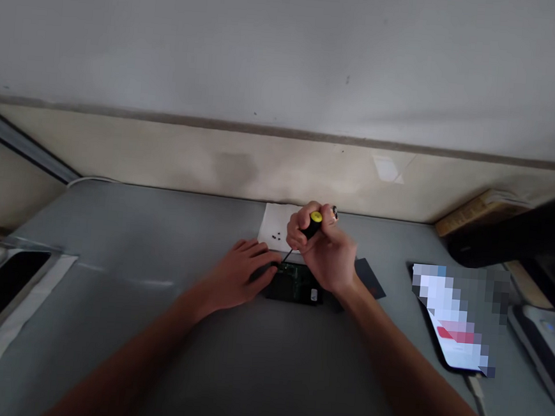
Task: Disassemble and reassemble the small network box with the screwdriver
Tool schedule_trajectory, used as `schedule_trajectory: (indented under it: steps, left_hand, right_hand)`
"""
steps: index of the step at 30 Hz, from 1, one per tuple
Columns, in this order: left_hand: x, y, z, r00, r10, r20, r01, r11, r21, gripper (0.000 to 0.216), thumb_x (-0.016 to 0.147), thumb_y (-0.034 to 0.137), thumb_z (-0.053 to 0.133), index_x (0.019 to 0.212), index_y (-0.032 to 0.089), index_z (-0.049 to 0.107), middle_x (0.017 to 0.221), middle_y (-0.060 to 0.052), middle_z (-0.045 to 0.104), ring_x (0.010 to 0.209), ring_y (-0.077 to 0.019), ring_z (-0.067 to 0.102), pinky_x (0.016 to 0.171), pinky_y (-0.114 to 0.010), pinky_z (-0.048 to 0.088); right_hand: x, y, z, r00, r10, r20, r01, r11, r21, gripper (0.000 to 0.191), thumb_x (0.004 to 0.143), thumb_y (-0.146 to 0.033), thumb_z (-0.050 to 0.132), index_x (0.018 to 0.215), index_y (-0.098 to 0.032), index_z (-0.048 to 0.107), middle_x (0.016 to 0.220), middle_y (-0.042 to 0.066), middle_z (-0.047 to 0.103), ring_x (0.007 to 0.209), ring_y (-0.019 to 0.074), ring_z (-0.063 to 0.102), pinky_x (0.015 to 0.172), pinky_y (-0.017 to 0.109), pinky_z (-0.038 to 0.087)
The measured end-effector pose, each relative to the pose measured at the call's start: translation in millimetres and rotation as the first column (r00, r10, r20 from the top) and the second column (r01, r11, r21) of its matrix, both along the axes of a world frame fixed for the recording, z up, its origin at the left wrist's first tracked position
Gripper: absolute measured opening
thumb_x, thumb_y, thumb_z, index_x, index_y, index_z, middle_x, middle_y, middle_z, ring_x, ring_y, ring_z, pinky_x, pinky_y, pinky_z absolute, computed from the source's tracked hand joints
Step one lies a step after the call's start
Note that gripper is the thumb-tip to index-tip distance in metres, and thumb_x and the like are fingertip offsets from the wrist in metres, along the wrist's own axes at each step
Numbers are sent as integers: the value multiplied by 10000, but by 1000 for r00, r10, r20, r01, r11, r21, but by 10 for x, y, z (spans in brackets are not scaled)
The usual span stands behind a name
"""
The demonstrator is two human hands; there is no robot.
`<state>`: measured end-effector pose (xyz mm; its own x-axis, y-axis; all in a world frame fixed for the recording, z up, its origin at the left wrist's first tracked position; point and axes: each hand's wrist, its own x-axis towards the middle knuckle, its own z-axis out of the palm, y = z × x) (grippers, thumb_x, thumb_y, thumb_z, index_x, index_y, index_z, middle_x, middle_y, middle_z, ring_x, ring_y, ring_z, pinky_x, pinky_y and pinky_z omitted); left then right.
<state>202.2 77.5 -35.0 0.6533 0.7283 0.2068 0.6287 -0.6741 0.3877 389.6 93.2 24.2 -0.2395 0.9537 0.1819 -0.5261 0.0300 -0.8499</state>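
The right hand [325, 250] hides the screwdriver's [310, 226] grip; the phone [456, 318] screen is blurred.

The right hand [325, 250] was curled in a fist, thumb uppermost; the left hand [238, 272] lay flat, fingers [259, 258] extended toward it.

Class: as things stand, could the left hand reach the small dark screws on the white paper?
Probably yes: the left hand lies just short of the white paper, and nothing stands between it and the screws.
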Motion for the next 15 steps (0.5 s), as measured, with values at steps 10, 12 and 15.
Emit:
schedule_trajectory:
  steps: [10,12,15]
  left_hand:
    - [2,-2,7,1000,6,0,-6,1000,8,299,1056,309,383,1164,229,651,1005,-47,677,989,-230,618,923,-393,456]
    - [1,0,5,1000,8,6,-8,1000,12,298,1057,314,380,1156,229,647,1018,-48,685,990,-230,620,923,-396,459]
    - [7,-6,8,1000,13,5,-13,1000,-1,295,1055,314,378,1157,232,643,1038,-49,691,1008,-233,622,937,-404,461]
  right_hand:
    - [-1,-13,-5,1000,10,-15,-10,1000,13,439,945,-601,542,715,-227,520,632,-24,375,557,127,340,553,297,300]
    - [-16,-22,0,1000,4,-4,-4,1000,23,448,939,-615,545,712,-230,515,633,-26,365,559,130,341,554,299,307]
    - [-33,-24,-8,1000,14,4,-14,999,29,455,941,-626,537,713,-234,503,632,-30,357,554,131,337,551,300,314]
